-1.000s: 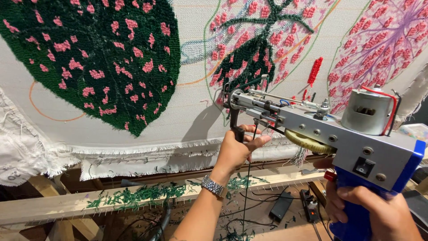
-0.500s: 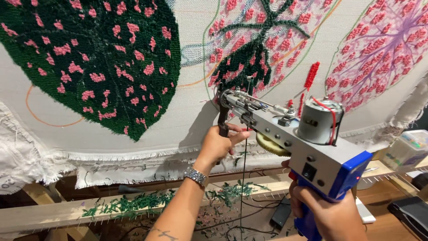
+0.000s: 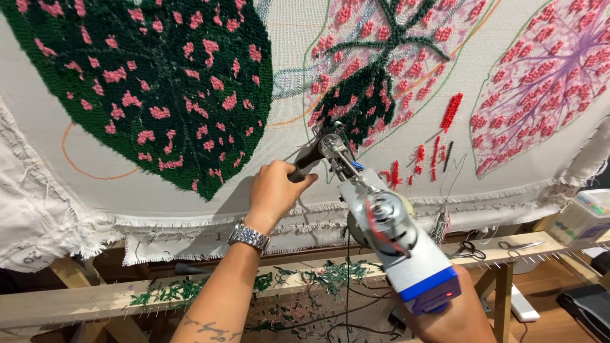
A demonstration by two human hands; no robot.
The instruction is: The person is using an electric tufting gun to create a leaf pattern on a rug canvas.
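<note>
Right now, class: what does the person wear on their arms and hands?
Both arms are bare, with no sleeves or gloves. The left hand has a silver metal wristwatch at its wrist and dark script tattooed on the forearm. The right hand shows nothing worn.

The cloth (image 3: 406, 184) is matt woven fabric, off-white, frayed rough along its lower edge. The leaves (image 3: 140, 70) on it are dense, nubby yarn pile, green and pink. The tufting gun (image 3: 387, 235) has a smooth grey and blue plastic body with shiny bare metal at its motor and nose. The watch (image 3: 249, 235) is polished metal. The frame (image 3: 76, 305) is raw, matt wood.
</note>
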